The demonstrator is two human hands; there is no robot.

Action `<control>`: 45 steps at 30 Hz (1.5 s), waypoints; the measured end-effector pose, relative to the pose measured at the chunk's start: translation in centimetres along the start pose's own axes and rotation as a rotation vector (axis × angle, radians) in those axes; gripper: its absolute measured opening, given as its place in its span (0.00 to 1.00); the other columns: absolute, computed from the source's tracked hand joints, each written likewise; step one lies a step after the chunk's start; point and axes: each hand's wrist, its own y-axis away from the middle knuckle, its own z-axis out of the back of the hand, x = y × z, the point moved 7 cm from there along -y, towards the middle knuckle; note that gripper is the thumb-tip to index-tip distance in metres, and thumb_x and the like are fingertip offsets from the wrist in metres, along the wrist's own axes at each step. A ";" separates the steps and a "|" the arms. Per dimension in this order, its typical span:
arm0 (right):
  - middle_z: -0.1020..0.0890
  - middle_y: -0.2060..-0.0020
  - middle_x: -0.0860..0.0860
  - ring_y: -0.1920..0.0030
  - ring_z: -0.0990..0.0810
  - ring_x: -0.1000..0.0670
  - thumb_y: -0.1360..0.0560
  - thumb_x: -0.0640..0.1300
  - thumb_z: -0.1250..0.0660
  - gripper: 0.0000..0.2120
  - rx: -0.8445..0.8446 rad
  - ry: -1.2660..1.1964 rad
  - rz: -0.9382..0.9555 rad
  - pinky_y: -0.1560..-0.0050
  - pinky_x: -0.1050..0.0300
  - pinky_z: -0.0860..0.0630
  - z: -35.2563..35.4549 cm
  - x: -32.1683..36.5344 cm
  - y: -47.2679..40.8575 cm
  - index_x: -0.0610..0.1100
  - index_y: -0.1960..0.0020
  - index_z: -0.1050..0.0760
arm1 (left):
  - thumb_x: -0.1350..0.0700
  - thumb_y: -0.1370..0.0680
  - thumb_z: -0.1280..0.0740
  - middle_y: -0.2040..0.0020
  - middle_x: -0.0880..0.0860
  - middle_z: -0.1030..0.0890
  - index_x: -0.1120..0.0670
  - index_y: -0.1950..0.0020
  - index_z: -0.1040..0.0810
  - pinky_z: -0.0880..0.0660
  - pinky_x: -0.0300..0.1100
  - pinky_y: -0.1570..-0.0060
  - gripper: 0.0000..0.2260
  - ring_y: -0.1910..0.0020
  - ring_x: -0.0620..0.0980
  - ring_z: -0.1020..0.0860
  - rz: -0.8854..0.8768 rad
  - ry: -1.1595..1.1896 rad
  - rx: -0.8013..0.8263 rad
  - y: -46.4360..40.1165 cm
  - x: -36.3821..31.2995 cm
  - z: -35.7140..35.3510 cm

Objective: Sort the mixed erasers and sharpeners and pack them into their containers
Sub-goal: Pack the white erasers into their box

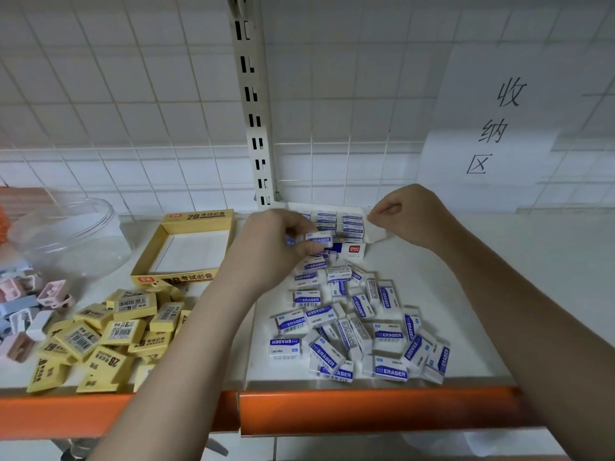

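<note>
A white-and-blue eraser (318, 240) is pinched between the curled fingers of the left hand (276, 247), just in front of the white eraser box (372, 232). The right edge of that box is gripped by the curled fingers of the right hand (404, 216), at the flap. Rows of packed erasers (339, 222) are seen inside the box, between the two hands. A loose pile of white erasers (356, 324) is spread below both hands, nearer the orange shelf edge (366, 410). To the left of the left hand an empty yellow box (196, 221) is set, and below it a heap of yellow erasers (109, 337) is scattered. Farther left, pastel sharpeners (30, 307) are gathered beside a clear plastic jar (76, 234). Behind the right hand a paper sign (492, 128) is fixed to the tiled wall.
</note>
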 end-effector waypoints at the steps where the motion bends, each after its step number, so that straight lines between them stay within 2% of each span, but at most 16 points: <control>1: 0.17 0.60 0.50 0.60 0.19 0.51 0.27 0.45 0.30 0.05 -0.020 -0.012 -0.004 0.61 0.63 0.26 0.4 -0.1 0.6 0.43 0.56 0.17 | 0.52 0.29 0.26 0.57 0.44 0.21 0.51 0.50 0.18 0.31 0.33 0.56 0.10 0.57 0.41 0.24 -0.006 -0.009 0.020 -1.0 -0.2 -0.2; 3: 0.19 0.64 0.54 0.64 0.23 0.59 0.27 0.45 0.30 0.05 -0.054 -0.050 -0.019 0.65 0.72 0.32 1.1 -0.3 2.1 0.45 0.56 0.18 | 0.54 0.28 0.27 0.54 0.47 0.19 0.52 0.50 0.18 0.29 0.34 0.56 0.08 0.56 0.43 0.23 -0.029 -0.022 0.066 -2.7 -0.7 -1.0; 5: 0.20 0.66 0.57 0.65 0.25 0.65 0.27 0.46 0.30 0.04 -0.059 -0.093 -0.031 0.66 0.75 0.35 1.4 -0.6 4.0 0.47 0.57 0.18 | 0.55 0.27 0.28 0.52 0.48 0.19 0.54 0.48 0.18 0.29 0.34 0.56 0.09 0.55 0.43 0.23 -0.050 -0.041 0.099 -4.2 -1.0 -1.9; 11: 0.18 0.63 0.61 0.62 0.21 0.67 0.27 0.46 0.32 0.04 -0.002 -0.215 -0.075 0.62 0.76 0.32 0.7 -1.3 9.9 0.53 0.58 0.19 | 0.53 0.27 0.28 0.54 0.49 0.19 0.54 0.49 0.19 0.27 0.37 0.51 0.09 0.53 0.46 0.22 -0.082 -0.031 0.198 -6.7 -1.6 -5.2; 13: 0.18 0.65 0.62 0.61 0.22 0.67 0.26 0.46 0.32 0.07 -0.008 -0.247 -0.094 0.63 0.76 0.30 0.6 -1.7 11.1 0.56 0.61 0.21 | 0.53 0.26 0.29 0.52 0.47 0.19 0.53 0.46 0.19 0.30 0.32 0.54 0.10 0.52 0.44 0.23 -0.097 -0.035 0.208 -7.0 -1.9 -6.0; 15: 0.17 0.65 0.61 0.62 0.21 0.65 0.27 0.45 0.31 0.09 -0.028 -0.279 -0.122 0.62 0.74 0.29 0.5 -2.2 11.8 0.57 0.63 0.21 | 0.52 0.26 0.29 0.48 0.47 0.19 0.53 0.43 0.20 0.36 0.23 0.61 0.13 0.52 0.41 0.26 -0.109 -0.073 0.205 -7.0 -2.1 -6.6; 17: 0.17 0.65 0.60 0.62 0.20 0.64 0.27 0.45 0.31 0.08 -0.045 -0.299 -0.145 0.61 0.70 0.28 0.4 -2.6 12.3 0.56 0.63 0.21 | 0.52 0.27 0.28 0.46 0.47 0.19 0.53 0.43 0.19 0.38 0.20 0.64 0.14 0.53 0.39 0.28 -0.097 -0.081 0.201 -7.1 -1.9 -7.0; 22: 0.17 0.65 0.58 0.63 0.21 0.63 0.27 0.45 0.31 0.06 -0.056 -0.305 -0.180 0.61 0.72 0.28 0.3 -3.3 12.6 0.55 0.61 0.19 | 0.54 0.31 0.25 0.48 0.46 0.19 0.53 0.49 0.17 0.37 0.26 0.61 0.12 0.53 0.42 0.26 -0.034 -0.068 0.218 -7.3 -0.4 -7.3; 25: 0.17 0.64 0.58 0.63 0.20 0.62 0.27 0.45 0.31 0.06 -0.047 -0.295 -0.184 0.62 0.74 0.28 0.1 -3.4 12.7 0.54 0.60 0.19 | 0.54 0.31 0.25 0.48 0.47 0.18 0.52 0.51 0.16 0.31 0.34 0.53 0.09 0.53 0.44 0.24 -0.022 -0.113 0.227 -7.4 0.0 -7.4; 30: 0.17 0.65 0.57 0.65 0.20 0.60 0.27 0.43 0.31 0.06 -0.054 -0.323 -0.173 0.67 0.76 0.30 0.1 -2.8 12.7 0.52 0.60 0.19 | 0.54 0.32 0.24 0.58 0.46 0.18 0.49 0.58 0.17 0.24 0.45 0.48 0.06 0.56 0.47 0.21 0.010 -0.196 0.200 -7.7 -0.3 -7.2; 35: 0.17 0.65 0.58 0.65 0.20 0.60 0.27 0.44 0.31 0.05 -0.058 -0.308 -0.150 0.65 0.75 0.28 0.4 -2.3 12.8 0.53 0.60 0.19 | 0.52 0.31 0.25 0.58 0.44 0.20 0.48 0.57 0.18 0.27 0.40 0.54 0.05 0.57 0.44 0.23 0.004 -0.200 0.184 -7.4 -0.2 -6.9; 39: 0.17 0.64 0.59 0.62 0.21 0.64 0.27 0.45 0.31 0.04 -0.061 -0.264 -0.143 0.62 0.77 0.30 0.6 -2.3 12.9 0.53 0.59 0.20 | 0.55 0.30 0.25 0.51 0.48 0.18 0.51 0.51 0.18 0.24 0.46 0.47 0.09 0.51 0.47 0.22 -0.004 -0.118 0.179 -6.9 0.0 -6.6; 42: 0.18 0.62 0.60 0.61 0.21 0.65 0.28 0.48 0.30 0.02 -0.013 -0.210 -0.148 0.60 0.78 0.31 0.6 -2.2 13.1 0.55 0.57 0.21 | 0.54 0.28 0.27 0.53 0.47 0.19 0.50 0.50 0.18 0.25 0.43 0.48 0.07 0.54 0.45 0.24 0.002 -0.097 0.098 -6.3 0.2 -5.3; 45: 0.19 0.62 0.61 0.60 0.24 0.67 0.28 0.50 0.29 0.04 0.059 -0.156 -0.155 0.60 0.80 0.32 0.0 -1.9 13.4 0.54 0.54 0.20 | 0.55 0.27 0.29 0.55 0.46 0.21 0.52 0.48 0.18 0.26 0.41 0.49 0.08 0.55 0.45 0.24 -0.006 -0.091 0.091 -5.2 0.2 -4.5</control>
